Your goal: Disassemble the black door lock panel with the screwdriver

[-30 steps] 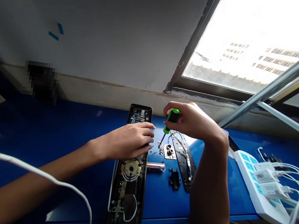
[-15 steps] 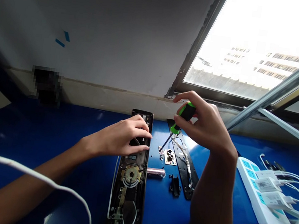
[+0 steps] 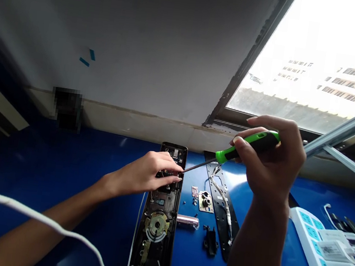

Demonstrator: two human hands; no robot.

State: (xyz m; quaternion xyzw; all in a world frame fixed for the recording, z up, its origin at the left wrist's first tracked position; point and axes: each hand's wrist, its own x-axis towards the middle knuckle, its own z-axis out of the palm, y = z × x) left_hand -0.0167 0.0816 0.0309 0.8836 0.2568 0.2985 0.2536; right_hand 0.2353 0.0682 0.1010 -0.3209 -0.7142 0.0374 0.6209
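Your right hand (image 3: 274, 164) clamps the green screwdriver (image 3: 249, 142), angled so its tip reaches the door lock (image 3: 156, 226) lying on the blue bench (image 3: 45, 158). Your left hand (image 3: 143, 174) cups the lock's upper end to steady it; you cannot tell whether it truly grips.

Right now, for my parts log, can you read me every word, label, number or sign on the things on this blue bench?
Nothing can be read with certainty.
White plastic chargers: printed labels, too small to read.
Green-and-black screwdriver: no legible lettering.
Long black metal lock body: small sticker, too blurred to read.
Small pinkish circuit board: markings too small to read.
White power strip: no legible text.
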